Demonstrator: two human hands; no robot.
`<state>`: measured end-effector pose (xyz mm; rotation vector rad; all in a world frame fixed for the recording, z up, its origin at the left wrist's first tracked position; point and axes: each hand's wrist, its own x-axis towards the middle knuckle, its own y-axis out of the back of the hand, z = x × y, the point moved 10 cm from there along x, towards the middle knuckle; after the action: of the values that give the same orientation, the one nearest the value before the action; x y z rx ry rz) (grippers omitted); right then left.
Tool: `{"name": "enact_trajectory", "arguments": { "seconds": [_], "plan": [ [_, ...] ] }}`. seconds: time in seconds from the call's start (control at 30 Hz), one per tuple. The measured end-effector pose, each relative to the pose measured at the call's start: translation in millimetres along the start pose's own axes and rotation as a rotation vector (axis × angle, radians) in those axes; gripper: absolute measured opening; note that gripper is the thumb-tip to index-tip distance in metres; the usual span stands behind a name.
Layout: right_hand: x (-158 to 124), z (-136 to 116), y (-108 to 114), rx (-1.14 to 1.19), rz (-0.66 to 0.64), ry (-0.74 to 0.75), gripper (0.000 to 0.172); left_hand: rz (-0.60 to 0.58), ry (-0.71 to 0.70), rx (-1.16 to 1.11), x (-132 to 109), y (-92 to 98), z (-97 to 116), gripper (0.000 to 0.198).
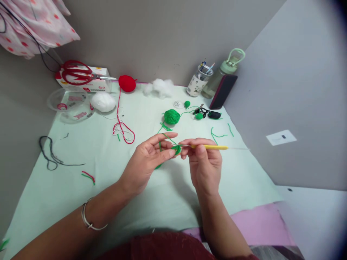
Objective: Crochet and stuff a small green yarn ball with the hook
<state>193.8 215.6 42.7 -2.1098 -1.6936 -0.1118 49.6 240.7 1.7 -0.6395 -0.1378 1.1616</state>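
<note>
My left hand (148,160) pinches a small green crocheted piece (176,149) between thumb and fingers, above the middle of the table. Green yarn runs over its raised index finger and hangs below the hand. My right hand (204,164) grips the yellow handle of a crochet hook (213,147), which points left. The metal tip of the hook meets the green piece; whether a loop is on it is too small to tell. Beyond the hands lies a green yarn ball (171,117), with a strand leading down toward my left hand.
Behind are a red yarn ball (127,83), white yarn ball (103,101), white stuffing (159,88), red scissors (77,73) on a box, a plastic container (77,113), a pen cup (198,83), a bottle (215,83) and a phone (223,92). Yarn scraps lie on both sides.
</note>
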Motion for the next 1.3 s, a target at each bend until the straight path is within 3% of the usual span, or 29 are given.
{"name": "enact_trajectory", "arguments": {
  "seconds": [0.3, 0.57, 0.7, 0.77, 0.87, 0.97, 1.07, 1.2, 1.3],
  "plan": [
    [-2.9, -7.2, -1.4, -0.06, -0.026, 0.034, 0.016, 0.016, -0.055, 0.074, -1.4, 3.5, 8.0, 0.031],
    [-26.1, -41.0, -20.0, -0.49, -0.123, 0.493, 0.03, 0.105, -0.178, 0.237, -5.7, 4.8, 22.0, 0.038],
    [-40.8, -39.7, -30.3, -0.886, -0.127, 0.633, 0.041, 0.06, -0.077, 0.101, -4.4, 0.7, 10.5, 0.053],
    [-40.3, -41.7, -28.4, -0.879, -0.102, 0.621, 0.042, -0.019, 0.059, -0.037, -2.2, -5.4, -3.1, 0.054],
    [-24.7, -40.2, -10.6, -0.549, -0.016, 0.426, 0.029, -0.064, 0.176, -0.163, -0.7, -8.4, -12.1, 0.048],
    [-9.1, -23.2, 1.0, -0.193, 0.032, 0.182, 0.021, -0.018, 0.114, -0.133, 0.8, -3.6, -4.4, 0.045],
    [-3.8, -8.6, -3.9, -0.1, -0.014, 0.051, 0.015, -0.037, 0.048, -0.027, -0.3, -7.5, 0.9, 0.044],
    [-8.2, -12.0, -7.4, -0.24, -0.013, 0.118, 0.018, 0.003, -0.017, 0.042, -0.8, -5.4, 3.2, 0.043],
    [-18.4, -25.4, -15.1, -0.469, -0.026, 0.291, 0.02, 0.043, -0.008, 0.003, -0.6, -1.9, 0.0, 0.048]
  ]
}}
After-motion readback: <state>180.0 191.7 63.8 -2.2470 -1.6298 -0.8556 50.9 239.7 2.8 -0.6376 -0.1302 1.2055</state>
